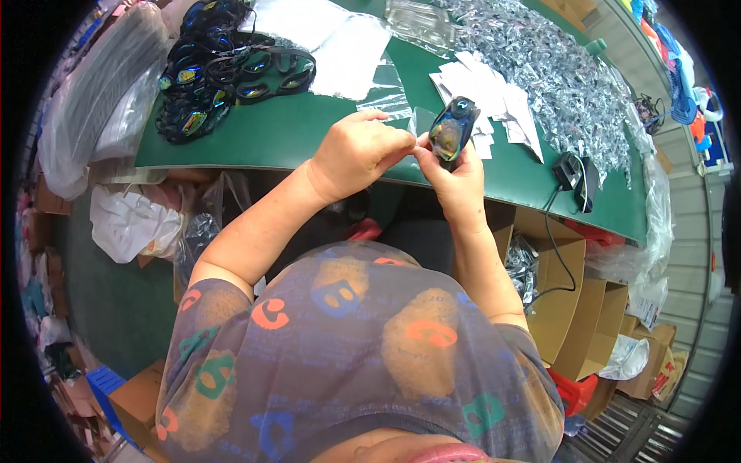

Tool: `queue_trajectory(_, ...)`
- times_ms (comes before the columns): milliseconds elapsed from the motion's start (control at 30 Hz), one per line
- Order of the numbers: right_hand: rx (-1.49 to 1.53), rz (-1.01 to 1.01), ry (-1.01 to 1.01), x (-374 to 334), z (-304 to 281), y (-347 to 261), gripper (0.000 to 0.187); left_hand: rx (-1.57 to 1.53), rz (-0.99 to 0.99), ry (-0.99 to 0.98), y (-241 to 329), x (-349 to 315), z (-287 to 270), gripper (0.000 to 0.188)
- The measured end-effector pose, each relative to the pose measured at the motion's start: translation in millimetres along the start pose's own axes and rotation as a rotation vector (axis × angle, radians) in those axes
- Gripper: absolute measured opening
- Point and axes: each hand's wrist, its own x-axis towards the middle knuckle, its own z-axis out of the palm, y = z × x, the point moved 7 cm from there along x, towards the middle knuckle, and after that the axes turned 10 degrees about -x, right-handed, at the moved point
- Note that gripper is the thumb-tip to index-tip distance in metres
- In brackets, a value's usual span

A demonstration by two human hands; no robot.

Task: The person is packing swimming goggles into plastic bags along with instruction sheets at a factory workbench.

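Note:
My right hand [461, 181] holds a pair of swim goggles [452, 133] with dark, mirror-coated lenses, upright over the table's near edge. Its thumb lies along their lower left side. Close beside it, my left hand [356, 153] is closed, its thumb and forefinger pinched together at the right thumb's tip. What the pinch holds is too small to make out. A scrap of clear film [417, 121] shows just behind the fingertips. Further left on the green table [332, 127] lies a tangled pile of similar goggles [224, 73] with black straps.
White sheets [340, 54] and a clear plastic bag [386, 96] lie ahead. White paper slips [505, 108] sit right, before a wide heap of small clear packets [540, 69]. A black corded device [570, 171] rests near the right edge, above open cardboard boxes [579, 309].

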Motion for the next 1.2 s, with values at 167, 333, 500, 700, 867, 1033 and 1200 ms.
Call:
queue_trajectory(167, -0.348, -0.122, 0.03, -4, 0, -11, 0.037, 0.011, 0.002, -0.063, 3, -6, 5, 0.013)
queue_trajectory(333, -0.492, -0.264, 0.221, -9, -21, 8, 0.051, -0.747, -0.546, 0.201, -34, -22, 8, 0.005)
queue_trajectory(500, -0.515, -0.449, 0.266, -22, -15, -7, 0.028, -0.239, -0.413, 0.269, -45, -17, -12, 0.018)
queue_trajectory(700, -0.636, -0.716, 0.29, -27, -10, -33, 0.032, -1.056, -1.122, 0.242, -59, -67, 59, 0.028)
queue_trajectory(867, -0.533, -0.433, 0.234, -20, -25, -11, 0.038, -1.038, -0.879, 0.446, -77, -25, 52, 0.014)
queue_trajectory(1033, -0.563, -0.133, 0.165, -24, -37, -26, 0.037, -0.66, -0.656, 0.374, -80, 7, 39, 0.011)
queue_trajectory(1200, -0.85, -0.207, -0.097, -54, -22, -53, 0.054, -0.122, -0.358, 0.15, -43, 37, 35, 0.012)
